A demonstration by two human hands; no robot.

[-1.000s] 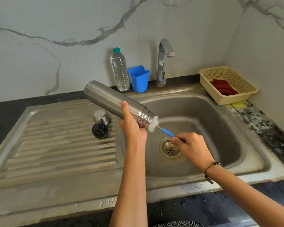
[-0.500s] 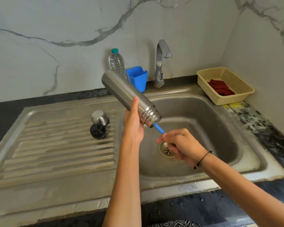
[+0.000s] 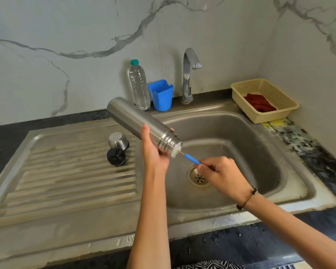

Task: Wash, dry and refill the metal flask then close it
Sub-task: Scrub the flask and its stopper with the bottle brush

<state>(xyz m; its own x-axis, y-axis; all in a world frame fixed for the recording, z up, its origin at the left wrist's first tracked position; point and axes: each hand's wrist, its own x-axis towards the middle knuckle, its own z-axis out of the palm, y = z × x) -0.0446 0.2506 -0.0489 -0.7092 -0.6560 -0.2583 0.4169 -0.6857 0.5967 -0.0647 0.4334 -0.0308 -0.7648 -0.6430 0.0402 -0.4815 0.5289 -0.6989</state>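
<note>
Head view: left hand (image 3: 153, 152) grip wraps the flask (image 3: 142, 124), mouth tilted sinkward for draining; right hand (image 3: 219, 171) grip pinches the brush handle (image 3: 192, 159) just beyond that mouth.

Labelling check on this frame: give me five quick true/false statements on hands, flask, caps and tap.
1. The left hand grips the metal flask near its threaded neck. True.
2. The right hand holds nothing. False: it pinches the blue handle of the bottle brush, whose head is inside the flask.
3. The flask's mouth points toward the sink basin. True.
4. The black stopper and steel cap are screwed onto the flask. False: both sit on the drainboard.
5. Water runs from the tap. False: no stream is visible.
</note>
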